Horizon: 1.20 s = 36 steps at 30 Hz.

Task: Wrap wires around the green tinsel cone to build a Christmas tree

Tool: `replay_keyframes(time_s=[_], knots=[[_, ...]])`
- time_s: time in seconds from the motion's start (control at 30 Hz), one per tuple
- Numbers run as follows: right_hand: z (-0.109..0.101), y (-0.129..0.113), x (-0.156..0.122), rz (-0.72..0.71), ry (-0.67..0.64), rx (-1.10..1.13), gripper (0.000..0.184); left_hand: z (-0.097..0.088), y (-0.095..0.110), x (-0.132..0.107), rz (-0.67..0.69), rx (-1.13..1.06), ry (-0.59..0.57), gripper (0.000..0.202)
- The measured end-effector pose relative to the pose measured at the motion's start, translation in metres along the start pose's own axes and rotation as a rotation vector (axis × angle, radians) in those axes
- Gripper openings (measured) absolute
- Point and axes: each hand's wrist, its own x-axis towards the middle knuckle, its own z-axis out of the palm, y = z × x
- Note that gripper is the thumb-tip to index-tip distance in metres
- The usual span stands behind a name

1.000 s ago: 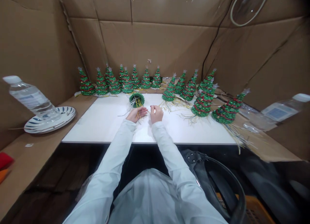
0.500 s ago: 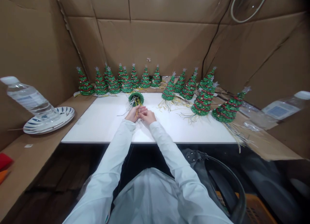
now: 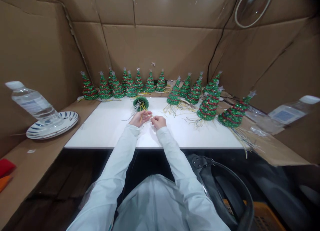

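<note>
A small green Christmas tree (image 3: 141, 103) lies on its side on the white board, its hollow base facing me. White and yellow wires (image 3: 143, 112) trail out of that base to my hands. My left hand (image 3: 139, 118), palm partly up, has its fingers closed around some of the yellow wires. Just to its right, my right hand (image 3: 158, 121) is pinched on the end of a thin wire; the very tip is too small to make out. A narrow gap separates the two hands.
Several decorated trees (image 3: 150, 82) stand along the back, and more trees (image 3: 208, 105) with loose wires stand at right. A water bottle (image 3: 35, 103) rests on a striped plate (image 3: 75, 117) at left. Another bottle (image 3: 287, 114) is at right. A black bag (image 3: 207, 177) hangs below the board edge.
My right hand has drawn slightly to the right, away from my left hand, opening a small gap. The tree on its side stays in place on the board.
</note>
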Motion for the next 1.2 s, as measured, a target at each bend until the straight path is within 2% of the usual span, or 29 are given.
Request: replay_keyframes(time_s=[0.2,0.4,0.73,0.87,0.97,1.07,1.13,1.2], knots=[[0.004,-0.001,-0.002,-0.07,-0.072,-0.079,0.016,0.002,-0.002,-0.002,0.017,0.03,-0.041,0.024],[0.001,-0.005,-0.005,-0.089,-0.107,-0.063,0.021,0.0,-0.004,0.002,0.021,0.019,0.014,0.023],[-0.001,-0.011,-0.007,-0.13,-0.017,0.283,0.015,-0.001,-0.005,0.006,0.005,-0.065,0.056,0.022],[-0.004,-0.006,-0.004,-0.149,-0.027,0.47,0.021,-0.002,-0.005,0.008,0.019,-0.098,0.108,0.019],[-0.005,0.001,0.005,-0.063,0.095,0.564,0.025,-0.003,-0.005,0.009,0.023,-0.138,0.172,0.019],[-0.003,0.007,0.014,-0.042,0.283,0.37,0.024,-0.004,-0.003,0.008,0.006,-0.179,0.183,0.019],[-0.002,0.008,0.016,-0.051,0.312,0.205,0.024,-0.005,-0.002,0.006,-0.011,-0.197,0.145,0.02],[-0.002,0.008,0.015,-0.038,0.31,0.145,0.027,-0.006,-0.002,0.005,-0.028,-0.207,0.083,0.019]])
